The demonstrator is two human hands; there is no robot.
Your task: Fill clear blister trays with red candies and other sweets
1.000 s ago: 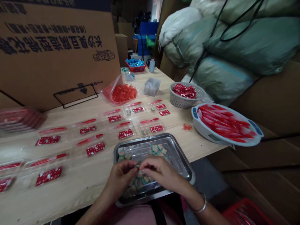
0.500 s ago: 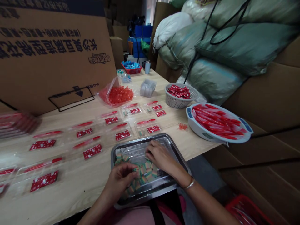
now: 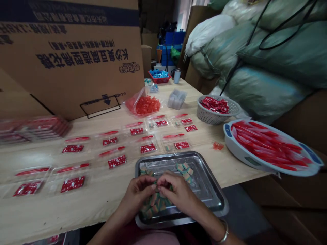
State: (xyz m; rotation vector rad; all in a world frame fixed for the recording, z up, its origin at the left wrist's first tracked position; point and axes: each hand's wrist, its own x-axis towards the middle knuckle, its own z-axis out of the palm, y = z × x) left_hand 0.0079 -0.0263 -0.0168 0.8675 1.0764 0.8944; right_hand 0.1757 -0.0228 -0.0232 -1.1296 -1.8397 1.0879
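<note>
A metal tray (image 3: 204, 183) at the table's near edge holds several small striped candy pieces (image 3: 184, 168). Both hands hover over its near half, fingertips meeting. My left hand (image 3: 136, 195) is curled, its fingers pinched together on a small striped piece. My right hand (image 3: 176, 192) is also closed, fingertips pressed against the same spot; what it grips is too small to name. More striped pieces (image 3: 153, 202) lie under the hands.
Clear plastic packs (image 3: 116, 158) with red inserts lie in rows across the wooden table (image 3: 89, 200). A white basin of red sticks (image 3: 268, 146), a basket of red packets (image 3: 216, 107), a bag of orange candies (image 3: 145, 103) and a big cardboard box (image 3: 71, 64) surround them.
My right hand came back from the tray's far side to meet my left hand over the near half. The view shifted, so everything sits further right.
</note>
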